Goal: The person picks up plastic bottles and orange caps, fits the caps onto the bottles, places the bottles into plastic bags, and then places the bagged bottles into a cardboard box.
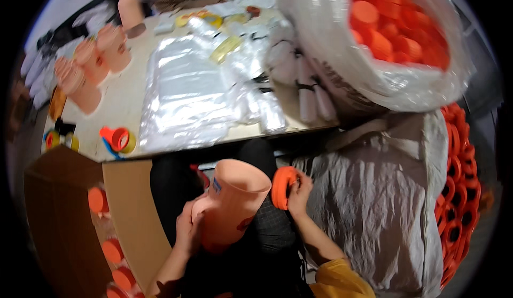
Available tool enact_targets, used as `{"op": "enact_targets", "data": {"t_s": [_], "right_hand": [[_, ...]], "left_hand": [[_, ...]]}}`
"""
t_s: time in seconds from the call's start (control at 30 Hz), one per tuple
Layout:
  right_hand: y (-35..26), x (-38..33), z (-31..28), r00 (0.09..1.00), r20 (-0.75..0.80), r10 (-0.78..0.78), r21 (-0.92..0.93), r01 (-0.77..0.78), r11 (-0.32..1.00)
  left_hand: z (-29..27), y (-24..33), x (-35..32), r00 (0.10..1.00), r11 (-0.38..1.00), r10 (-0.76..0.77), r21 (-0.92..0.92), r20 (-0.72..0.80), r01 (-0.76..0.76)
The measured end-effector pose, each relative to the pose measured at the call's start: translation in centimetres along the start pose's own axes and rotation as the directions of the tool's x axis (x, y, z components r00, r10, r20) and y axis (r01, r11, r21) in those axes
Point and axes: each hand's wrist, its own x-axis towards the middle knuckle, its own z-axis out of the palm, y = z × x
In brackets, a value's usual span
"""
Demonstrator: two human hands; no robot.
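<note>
Over my lap, my left hand [188,227] is closed around the side of a peach plastic jug [230,212]. The jug is tilted with its wide mouth up and uncovered, and a small red mark shows on its wall. Just right of the rim, my right hand [301,194] grips an orange-red lid [281,187] by its edge. Lid and jug look slightly apart. The fingers of my left hand are partly hidden behind the jug.
Several peach jugs [112,48] stand on the table's left, near a red tape dispenser [118,138]. Clear plastic bags [187,92] cover its middle. An open cardboard box [128,218] holds orange-capped containers. At right are a bag of orange caps [374,79], a grey sack [368,207] and orange rings [457,191].
</note>
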Motion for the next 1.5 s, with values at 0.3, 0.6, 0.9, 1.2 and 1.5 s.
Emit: {"op": "enact_targets", "data": {"t_s": [0.3, 0.6, 0.9, 1.2, 1.5], "right_hand": [[-3.6, -0.3, -2.8, 0.956, 0.289, -0.053, 0.319, -0.044, 0.947], [-13.2, 9.6, -6.8, 0.623, 0.387, -0.679, 0.741, 0.228, 0.632], [-12.4, 6.9, -8.1, 0.595, 0.359, -0.719, 0.766, 0.251, 0.591], [-16.5, 7.8, -9.8, 0.652, 0.635, -0.414, 0.417, 0.161, 0.895], [-16.3, 8.0, -7.6, 0.617, 0.718, -0.322, 0.189, 0.273, 0.943]], "left_hand": [[-0.1, 0.3, 0.3, 0.992, 0.984, 0.102, -0.153, 0.078, -0.09], [0.3, 0.2, 0.3, 0.972, 0.959, 0.087, -0.281, 0.218, -0.023], [-0.4, 0.2, -0.6, 0.968, 0.965, 0.009, -0.255, 0.251, 0.057], [2.1, 1.4, -2.2, 0.982, 0.991, 0.091, 0.085, 0.167, -0.107], [3.2, 2.3, -1.7, 0.982, 0.932, 0.151, 0.315, 0.116, -0.181]]}}
